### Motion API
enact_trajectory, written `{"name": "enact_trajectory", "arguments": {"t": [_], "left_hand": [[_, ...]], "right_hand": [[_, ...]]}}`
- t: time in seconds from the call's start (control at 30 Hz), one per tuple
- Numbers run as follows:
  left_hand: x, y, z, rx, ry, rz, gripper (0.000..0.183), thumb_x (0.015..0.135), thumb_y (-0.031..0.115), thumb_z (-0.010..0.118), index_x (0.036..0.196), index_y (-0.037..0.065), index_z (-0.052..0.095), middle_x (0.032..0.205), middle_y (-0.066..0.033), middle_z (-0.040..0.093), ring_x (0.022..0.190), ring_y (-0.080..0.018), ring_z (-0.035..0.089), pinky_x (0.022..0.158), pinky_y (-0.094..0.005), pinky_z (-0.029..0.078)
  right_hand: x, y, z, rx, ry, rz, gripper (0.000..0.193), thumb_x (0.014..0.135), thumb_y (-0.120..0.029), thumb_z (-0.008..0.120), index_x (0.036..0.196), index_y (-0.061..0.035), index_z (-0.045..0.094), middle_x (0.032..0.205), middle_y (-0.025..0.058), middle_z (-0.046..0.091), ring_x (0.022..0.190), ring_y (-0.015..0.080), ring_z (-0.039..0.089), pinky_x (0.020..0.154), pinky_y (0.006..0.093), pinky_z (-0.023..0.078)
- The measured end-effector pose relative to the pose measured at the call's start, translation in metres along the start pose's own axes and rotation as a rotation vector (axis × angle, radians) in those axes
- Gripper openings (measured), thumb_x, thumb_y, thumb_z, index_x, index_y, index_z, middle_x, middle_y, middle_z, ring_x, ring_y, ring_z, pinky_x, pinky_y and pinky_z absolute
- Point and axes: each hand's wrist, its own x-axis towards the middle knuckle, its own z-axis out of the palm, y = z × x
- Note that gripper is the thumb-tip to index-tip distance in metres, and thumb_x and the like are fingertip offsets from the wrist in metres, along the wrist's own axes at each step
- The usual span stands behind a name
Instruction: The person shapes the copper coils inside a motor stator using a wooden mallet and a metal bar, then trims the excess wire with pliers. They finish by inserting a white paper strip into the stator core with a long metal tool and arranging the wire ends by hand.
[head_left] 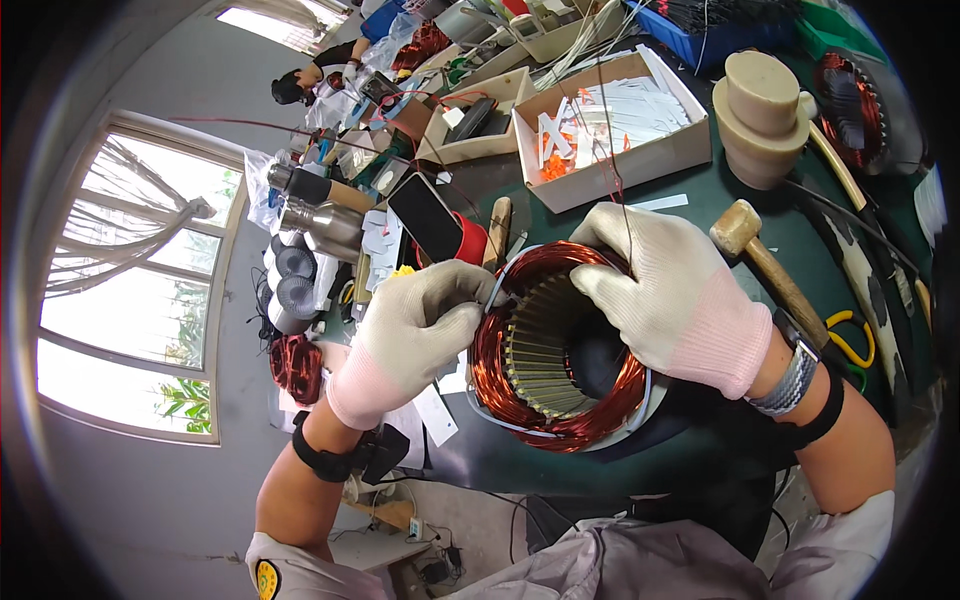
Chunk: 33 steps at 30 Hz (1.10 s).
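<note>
A motor stator (545, 375) stands on the table in front of me, its slotted bore facing up. A ring of copper windings (490, 365) circles the bore, and a pale sleeve or cord runs along the outside. My left hand (410, 325), in a white and pink glove, has its fingertips pinched at the winding's left edge; what lies between them is hidden. My right hand (665, 300), gloved alike, curls its thumb and fingers over the far right part of the winding. A thin dark wire (612, 150) rises beside the right fingers.
A white box (690, 145) of paper strips sits beyond the stator. To the right are a mallet (770, 265), a cream stepped cylinder (755, 120) and yellow-handled scissors (852, 338). A phone (425, 215) and a steel bottle (320, 225) stand left. Another person (310, 80) works far off.
</note>
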Motion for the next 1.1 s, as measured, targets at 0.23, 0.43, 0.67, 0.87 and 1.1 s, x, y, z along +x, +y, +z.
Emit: {"name": "enact_trajectory", "arguments": {"t": [0.23, 0.43, 0.67, 0.87, 1.1], "left_hand": [[0.001, 0.007, -0.004, 0.224, -0.063, 0.066, 0.023, 0.094, 0.001, 0.057, 0.112, -0.004, 0.070, 0.086, -0.0030, 0.069, 0.071, -0.0042, 0.057, 0.062, -0.0234, 0.046], [0.004, 0.024, -0.003, 0.490, -0.066, 0.205, 0.022, 0.093, 0.001, 0.059, 0.113, -0.003, 0.067, 0.084, -0.0184, 0.069, 0.075, -0.0276, 0.068, 0.071, -0.0366, 0.055], [-0.004, 0.006, 0.001, 0.273, 0.108, 0.074, 0.019, 0.103, 0.016, 0.065, 0.110, -0.001, 0.063, 0.081, -0.0041, 0.067, 0.069, -0.0090, 0.064, 0.063, -0.0252, 0.053], [-0.003, 0.015, 0.000, 0.180, -0.053, -0.138, 0.021, 0.108, 0.019, 0.063, 0.100, 0.000, 0.061, 0.073, -0.0007, 0.060, 0.057, -0.0062, 0.059, 0.051, -0.0228, 0.049], [0.004, 0.010, -0.001, 0.393, 0.007, 0.051, 0.017, 0.107, 0.013, 0.060, 0.100, -0.001, 0.063, 0.072, -0.0003, 0.059, 0.056, -0.0056, 0.056, 0.050, -0.0241, 0.047]], "right_hand": [[0.003, 0.000, 0.001, -0.024, -0.030, 0.041, 0.020, 0.094, -0.015, 0.065, 0.105, 0.0023, 0.068, 0.093, 0.0252, 0.069, 0.090, 0.0422, 0.069, 0.080, 0.0465, 0.053], [0.001, 0.003, 0.001, -0.033, -0.006, -0.015, 0.022, 0.095, -0.018, 0.065, 0.103, 0.0013, 0.061, 0.093, 0.0251, 0.067, 0.093, 0.0458, 0.067, 0.084, 0.0531, 0.053], [-0.005, 0.001, 0.003, -0.107, 0.052, -0.029, 0.021, 0.097, -0.018, 0.064, 0.103, 0.0017, 0.062, 0.093, 0.0244, 0.066, 0.093, 0.0453, 0.067, 0.083, 0.0521, 0.053], [-0.005, 0.002, 0.003, -0.106, 0.068, -0.016, 0.019, 0.097, -0.017, 0.064, 0.101, 0.0010, 0.060, 0.093, 0.0247, 0.064, 0.093, 0.0465, 0.065, 0.082, 0.0525, 0.051], [-0.004, -0.002, 0.002, -0.195, 0.073, -0.035, 0.021, 0.096, -0.018, 0.062, 0.104, 0.0011, 0.062, 0.096, 0.0237, 0.070, 0.092, 0.0441, 0.070, 0.083, 0.0515, 0.057]]}}
